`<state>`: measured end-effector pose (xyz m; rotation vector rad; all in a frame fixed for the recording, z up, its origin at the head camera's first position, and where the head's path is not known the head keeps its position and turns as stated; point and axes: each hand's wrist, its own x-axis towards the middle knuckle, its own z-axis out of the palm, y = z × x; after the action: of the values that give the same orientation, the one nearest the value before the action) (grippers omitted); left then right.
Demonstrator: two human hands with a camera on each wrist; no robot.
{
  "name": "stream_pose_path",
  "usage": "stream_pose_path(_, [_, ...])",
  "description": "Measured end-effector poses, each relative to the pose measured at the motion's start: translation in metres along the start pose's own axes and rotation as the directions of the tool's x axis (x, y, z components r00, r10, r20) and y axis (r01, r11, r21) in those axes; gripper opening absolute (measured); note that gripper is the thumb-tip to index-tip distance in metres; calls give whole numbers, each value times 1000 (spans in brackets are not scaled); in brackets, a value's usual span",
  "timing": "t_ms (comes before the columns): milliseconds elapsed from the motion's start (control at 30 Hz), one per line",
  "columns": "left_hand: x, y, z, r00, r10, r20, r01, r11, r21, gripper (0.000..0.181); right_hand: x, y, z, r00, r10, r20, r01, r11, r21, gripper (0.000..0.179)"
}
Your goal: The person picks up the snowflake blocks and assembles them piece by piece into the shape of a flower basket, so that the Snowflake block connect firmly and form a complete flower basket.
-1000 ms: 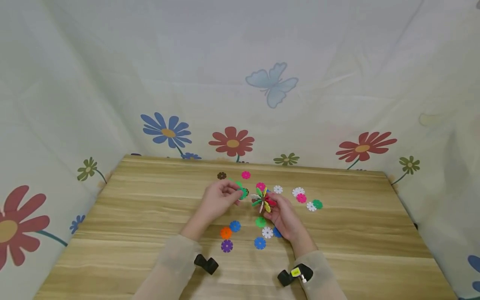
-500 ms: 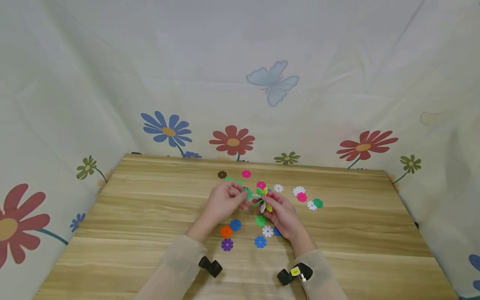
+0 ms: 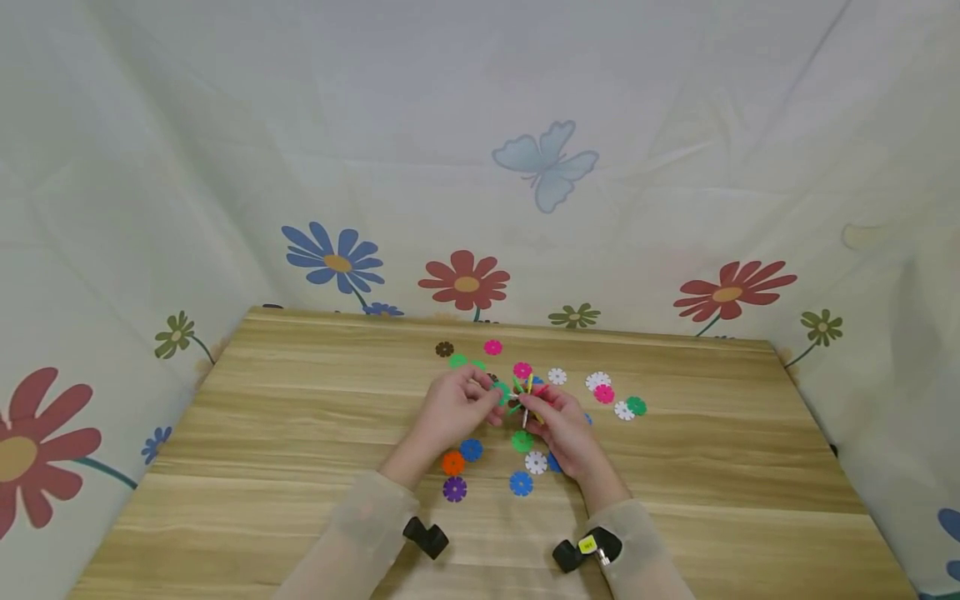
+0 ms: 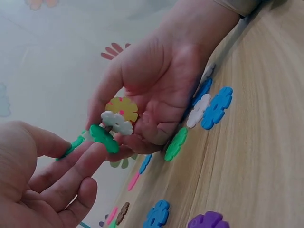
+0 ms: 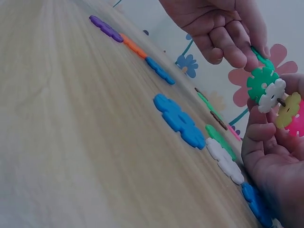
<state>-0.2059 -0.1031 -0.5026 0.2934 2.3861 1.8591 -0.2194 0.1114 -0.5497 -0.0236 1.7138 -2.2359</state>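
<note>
My left hand [image 3: 453, 408] pinches a green notched plastic disc [image 5: 261, 58] between thumb and fingertips. Just to its right, my right hand [image 3: 566, 429] grips a cluster of interlocked discs. In the right wrist view the cluster includes a green disc [image 5: 262, 84], a white disc [image 5: 272, 96], a yellow disc [image 5: 288, 112] and a pink disc [image 5: 298, 122]. The pinched disc meets the cluster's edge; whether their notches interlock I cannot tell. Right-hand fingers hide part of the cluster.
Several loose discs lie on the wooden table [image 3: 300, 467]. A purple disc [image 3: 454, 489], an orange disc [image 3: 453, 463] and a blue disc [image 3: 521, 483] are nearer me. White discs [image 3: 598, 381] lie to the right. Behind the table hangs a flower-printed cloth [image 3: 637, 208].
My left hand has moved slightly right, bringing its green disc against the cluster. In my right hand the cluster has turned, and its discs now appear more edge-on.
</note>
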Motion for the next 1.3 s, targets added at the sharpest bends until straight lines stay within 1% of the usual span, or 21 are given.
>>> stream_pose_path(167, [-1, 0, 2, 1000, 26, -16, -25, 997, 72, 9, -1, 1, 3, 998, -56, -25, 55, 998, -42, 22])
stream_pose_path(233, [-1, 0, 1, 999, 28, -20, -26, 994, 104, 10, -1, 2, 4, 996, -82, -33, 80, 995, -59, 25])
stream_pose_path(300, [-1, 0, 1, 999, 25, -24, -22, 993, 115, 10, -1, 2, 4, 994, -102, -35, 100, 993, -61, 28])
stream_pose_path(433, [-1, 0, 0, 1000, 21, -24, -18, 992, 125, 10, -1, 2, 4, 993, -113, -29, 112, 992, -51, 32])
stream_pose_path(500, [0, 0, -1, 999, 25, -20, -22, 992, 128, 10, 0, 1, 3, 994, -108, -25, 107, 993, -46, 29])
stream_pose_path(567, [0, 1, -2, 999, 26, -20, -23, 991, 133, 10, 0, 1, 3, 995, -98, -21, 97, 994, -41, 23])
stream_pose_path(633, [1, 1, -2, 1000, 20, -23, -17, 991, 130, 10, -1, -1, 3, 996, -83, -11, 83, 996, -32, 18])
stream_pose_path(733, [1, 2, -3, 1000, 0, -27, 2, 995, 98, 10, -1, -2, 3, 999, -46, 2, 46, 999, -14, 15])
stream_pose_path(867, [2, 2, -3, 1000, -18, -26, 19, 998, 51, 11, -2, -3, 3, 1000, -7, 7, 7, 1000, -10, 19])
stream_pose_path(1067, [2, -1, -2, 999, -23, -26, 23, 1000, 4, 8, -1, -3, 1, 999, 16, 27, -15, 999, -51, 27])
stream_pose_path(1167, [2, -3, -1, 999, -32, -36, 32, 999, -15, 8, -2, -4, 0, 999, 26, 37, -23, 997, -77, 25])
stream_pose_path(1300, [2, -3, 1, 998, -36, -43, 34, 999, -38, 8, -3, -4, 0, 999, 34, 39, -31, 997, -74, 18])
